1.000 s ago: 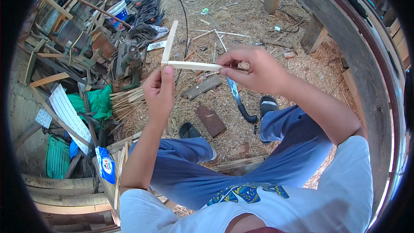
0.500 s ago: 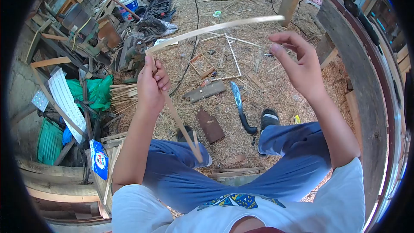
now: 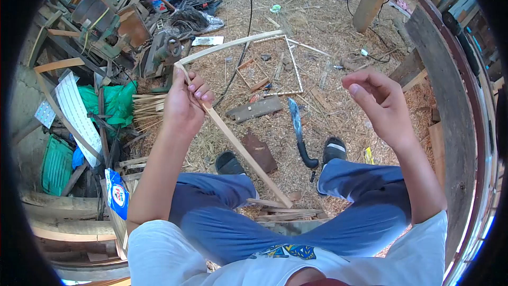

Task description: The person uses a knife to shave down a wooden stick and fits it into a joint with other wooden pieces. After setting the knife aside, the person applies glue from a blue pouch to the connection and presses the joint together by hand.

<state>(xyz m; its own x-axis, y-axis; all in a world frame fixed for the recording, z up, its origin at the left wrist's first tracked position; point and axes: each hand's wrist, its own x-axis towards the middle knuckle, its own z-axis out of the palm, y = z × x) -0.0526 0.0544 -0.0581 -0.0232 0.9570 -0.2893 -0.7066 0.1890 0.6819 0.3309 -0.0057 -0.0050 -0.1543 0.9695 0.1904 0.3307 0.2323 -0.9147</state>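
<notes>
My left hand (image 3: 186, 95) grips two thin wooden strips (image 3: 246, 154) where they meet at a corner. One strip slants down toward my knees; the other stretches away to the upper right. My right hand (image 3: 382, 105) is raised in the air to the right, with loosely curled fingers, thumb and forefinger slightly apart, and nothing visible between them. Below and between my hands, a long blade with a curved black handle (image 3: 303, 148) lies on the ground. Beyond it are a small wooden frame (image 3: 251, 77) and a pale, dark-spotted strip frame (image 3: 295, 69).
Wood shavings cover the ground. A grey board (image 3: 254, 110) and a rusty brown plate (image 3: 259, 151) lie before my feet. At left are a metal vise (image 3: 172, 47), a bundle of sticks (image 3: 151, 106) and a blue packet (image 3: 117, 193). A thick plank (image 3: 459, 127) borders the right side.
The joined strips have swung: the far one dropped lower, and the near one's end moved right. My right hand moved slightly right and down, its thumb and forefinger closer together.
</notes>
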